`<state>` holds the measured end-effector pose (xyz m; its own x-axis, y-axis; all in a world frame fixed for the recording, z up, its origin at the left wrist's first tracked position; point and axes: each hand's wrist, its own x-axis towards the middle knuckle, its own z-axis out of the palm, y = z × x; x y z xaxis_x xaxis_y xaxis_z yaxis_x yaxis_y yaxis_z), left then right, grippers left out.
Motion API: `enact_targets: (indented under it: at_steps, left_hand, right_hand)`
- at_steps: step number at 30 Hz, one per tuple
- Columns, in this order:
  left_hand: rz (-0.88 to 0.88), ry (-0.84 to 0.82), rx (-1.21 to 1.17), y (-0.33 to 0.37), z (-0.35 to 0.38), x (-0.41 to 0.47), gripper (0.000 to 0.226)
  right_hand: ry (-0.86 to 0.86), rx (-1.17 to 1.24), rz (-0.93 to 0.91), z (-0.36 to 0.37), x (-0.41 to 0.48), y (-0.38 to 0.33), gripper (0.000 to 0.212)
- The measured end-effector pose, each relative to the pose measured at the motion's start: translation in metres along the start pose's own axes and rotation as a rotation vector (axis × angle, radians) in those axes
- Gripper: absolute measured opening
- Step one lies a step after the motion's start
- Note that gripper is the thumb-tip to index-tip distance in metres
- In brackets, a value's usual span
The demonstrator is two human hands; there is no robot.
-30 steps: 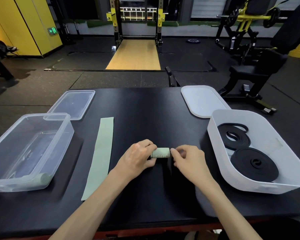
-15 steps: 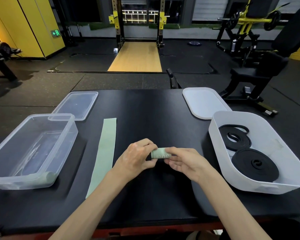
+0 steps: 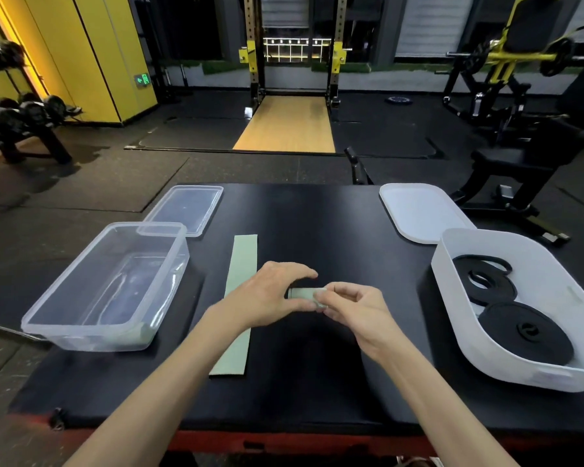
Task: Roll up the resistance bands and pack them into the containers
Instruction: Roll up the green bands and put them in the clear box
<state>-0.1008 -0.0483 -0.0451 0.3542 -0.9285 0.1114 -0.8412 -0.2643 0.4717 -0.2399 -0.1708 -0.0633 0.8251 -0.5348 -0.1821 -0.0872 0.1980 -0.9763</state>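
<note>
Above the black table [image 3: 317, 224], the left hand [image 3: 267, 296] curled its fingers round the rolled green band [image 3: 302, 293] and the right hand [image 3: 354, 306] pinched its end. A flat green band [image 3: 245, 251] lay under the left wrist.

I see a black padded tabletop [image 3: 317, 224] on dark rubber gym flooring [image 3: 98, 183]. Beyond it, a pale wooden lifting platform [image 3: 287, 126] lies under a yellow-bracketed steel rack [image 3: 251, 59]. Glossy yellow wall panels [image 3: 91, 55] glow at left, and a black-and-yellow weight machine [image 3: 501, 67] stands at right.
</note>
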Motion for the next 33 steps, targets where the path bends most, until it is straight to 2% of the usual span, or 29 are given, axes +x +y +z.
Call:
enact_targets:
  at_steps: [2,5,11,15,17,21,24,27,33]
  left_hand:
    - [-0.015,-0.131,-0.044,-0.001,-0.012,-0.001,0.032]
    - [-0.025,-0.194,-0.146,-0.003,-0.025,-0.009,0.024]
    - [-0.099,-0.150,-0.282,-0.012,-0.031,-0.026,0.023]
    - [-0.145,-0.123,-0.231,-0.015,-0.034,-0.031,0.022]
    - [-0.153,-0.095,-0.170,-0.018,-0.038,-0.033,0.020]
    - [-0.223,-0.063,-0.034,-0.034,-0.055,-0.042,0.028]
    - [-0.244,-0.055,0.009,-0.047,-0.080,-0.056,0.029]
    - [-0.308,-0.026,0.017,-0.059,-0.115,-0.078,0.017]
    - [-0.422,-0.037,0.071,-0.095,-0.174,-0.125,0.021]
  right_hand:
    - [-0.045,-0.014,-0.035,0.004,-0.001,-0.004,0.011]
    - [-0.091,-0.027,-0.040,0.011,-0.001,-0.005,0.015]
    - [-0.126,-0.081,-0.033,0.028,-0.003,0.002,0.009]
    - [-0.122,-0.182,-0.070,0.034,-0.003,0.005,0.011]
    - [-0.101,-0.348,-0.156,0.037,-0.002,0.010,0.018]
    - [-0.039,-1.015,-0.375,0.051,0.004,0.019,0.055]
    - [-0.039,-1.271,-0.459,0.067,0.014,0.029,0.057]
    - [-0.049,-1.410,-0.398,0.074,0.025,0.044,0.057]
    - [-0.048,-1.439,-0.373,0.073,0.032,0.057,0.055]
